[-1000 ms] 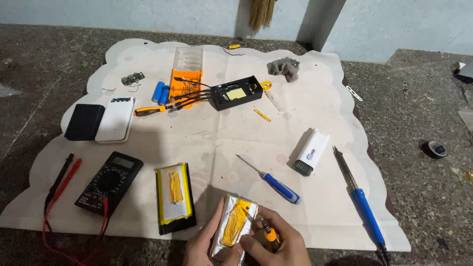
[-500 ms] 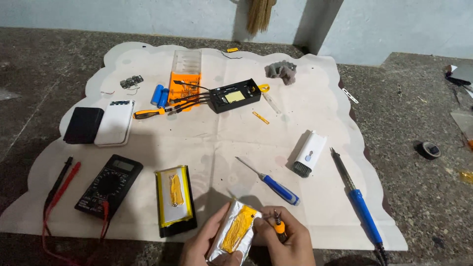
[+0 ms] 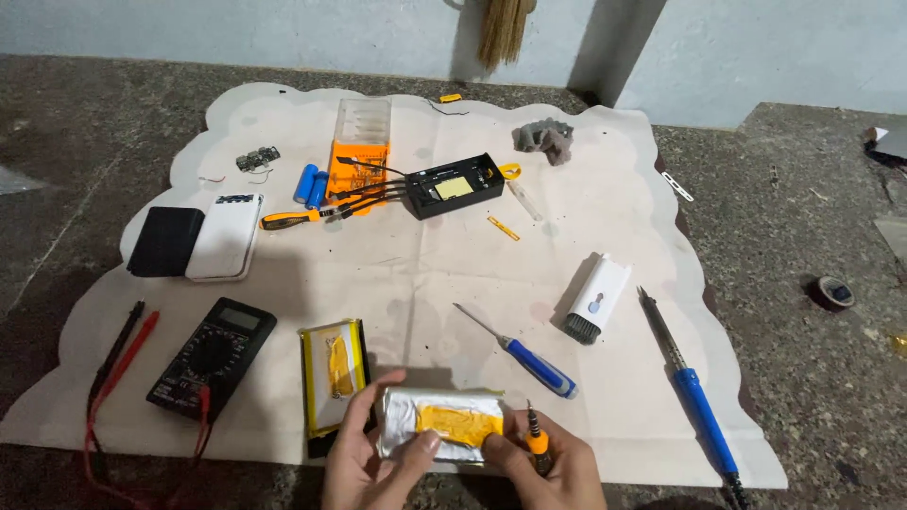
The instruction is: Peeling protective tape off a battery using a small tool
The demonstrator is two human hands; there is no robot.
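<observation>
A rough grey stone floor runs up to a pale wall at the top of the frame, and a white scalloped sheet (image 3: 425,274) is spread across it. At the bottom centre I hold a silver battery pouch with yellow tape (image 3: 442,424) just above the sheet's lower edge. My left hand (image 3: 364,458) wraps its left end, thumb laid on top and fingers curled round the far side, clamped on the pouch. My right hand (image 3: 553,467) presses a fingertip against the pouch's right end, while its other fingers are closed round a small orange-handled screwdriver (image 3: 536,439), tip pointing up.

Just left of the pouch lies a second flat battery pack (image 3: 333,373) with a black rim, and further left a black multimeter (image 3: 213,352) with its red and black probes (image 3: 118,349) at the lower left. To the right of centre lie a blue-handled screwdriver (image 3: 529,354), a white box-shaped tool (image 3: 595,295) and a blue-handled soldering iron (image 3: 690,392).

In the upper half are a black open case (image 3: 453,184), an orange parts box (image 3: 359,146), two blue cylindrical cells (image 3: 310,184), and at the left a black and a white power bank (image 3: 198,241) side by side.
</observation>
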